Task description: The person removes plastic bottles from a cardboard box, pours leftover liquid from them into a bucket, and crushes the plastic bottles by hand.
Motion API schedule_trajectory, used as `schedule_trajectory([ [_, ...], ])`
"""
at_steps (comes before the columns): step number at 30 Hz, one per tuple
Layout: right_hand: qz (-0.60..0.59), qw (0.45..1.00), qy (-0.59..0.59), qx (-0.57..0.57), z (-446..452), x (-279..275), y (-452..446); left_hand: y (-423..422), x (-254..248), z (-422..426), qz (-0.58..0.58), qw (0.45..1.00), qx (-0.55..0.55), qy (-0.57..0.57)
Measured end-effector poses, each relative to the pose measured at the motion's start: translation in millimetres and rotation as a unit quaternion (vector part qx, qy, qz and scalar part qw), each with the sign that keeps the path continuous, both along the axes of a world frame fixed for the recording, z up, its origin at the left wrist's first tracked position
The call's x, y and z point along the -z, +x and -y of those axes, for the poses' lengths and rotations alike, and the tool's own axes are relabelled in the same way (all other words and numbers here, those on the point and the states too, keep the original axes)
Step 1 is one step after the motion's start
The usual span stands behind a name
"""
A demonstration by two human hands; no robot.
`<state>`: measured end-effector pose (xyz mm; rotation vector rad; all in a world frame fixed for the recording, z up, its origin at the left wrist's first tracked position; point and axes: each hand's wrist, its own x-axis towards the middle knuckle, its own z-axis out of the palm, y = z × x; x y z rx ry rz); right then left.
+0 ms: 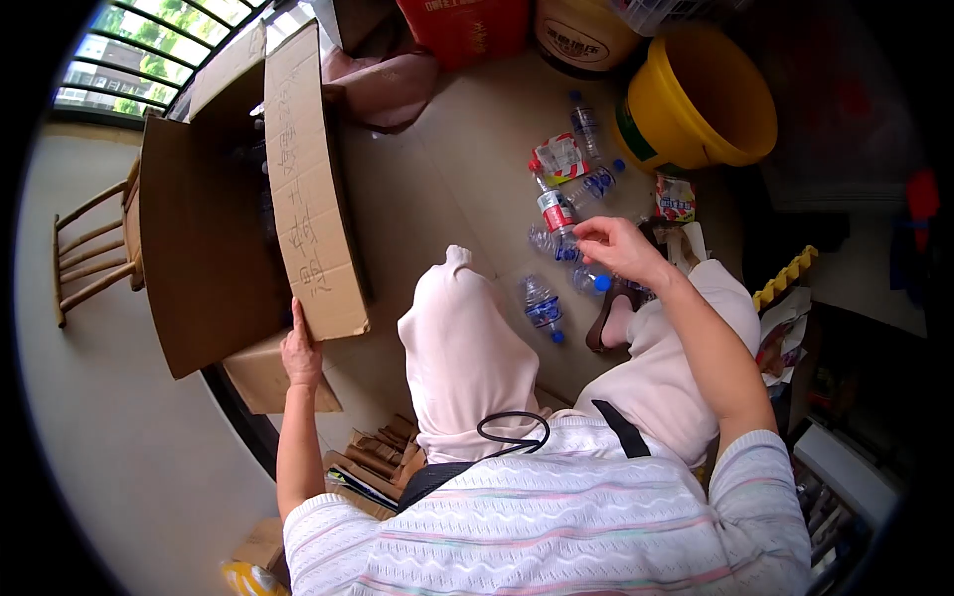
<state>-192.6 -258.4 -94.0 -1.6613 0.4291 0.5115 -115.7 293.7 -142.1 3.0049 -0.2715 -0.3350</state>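
Observation:
My left hand (301,356) is at the lower edge of a large cardboard box (316,199), gripping its flap with the index finger stretched along it. The flap has handwriting on it, and the box lies with its opening facing me. Low over the floor, my right hand (624,250) has its fingers closed at the base of a plastic bottle (555,211) with a red cap and red-and-white label. Several clear bottles with blue caps lie around it, among them one bottle (542,303) closer to my knee. Part of the right fingertips' contact is hard to see.
A yellow bucket (651,109) lies tipped at the back right, near a beige tub (586,35) and a red bag (467,30). Crumpled red-and-white packaging (559,159) is among the bottles. Flattened cardboard (383,457) is beside my left leg; a wooden chair (99,238) stands far left.

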Motion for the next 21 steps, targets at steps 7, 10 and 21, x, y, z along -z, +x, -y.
schedule_trajectory([
  [7,-0.019,0.998,-0.045,-0.034,-3.1,7.1,-1.7,48.2,-87.1,-129.3,-0.362,0.882,-0.046,0.298],
  [10,-0.060,0.996,-0.041,-0.052,-18.2,10.8,6.5,121.1,-80.3,-58.9,-0.179,0.934,-0.184,-0.247],
  [21,-0.127,0.982,-0.107,-0.093,-35.0,21.0,16.1,177.0,0.2,72.5,0.002,0.985,-0.152,-0.086],
])
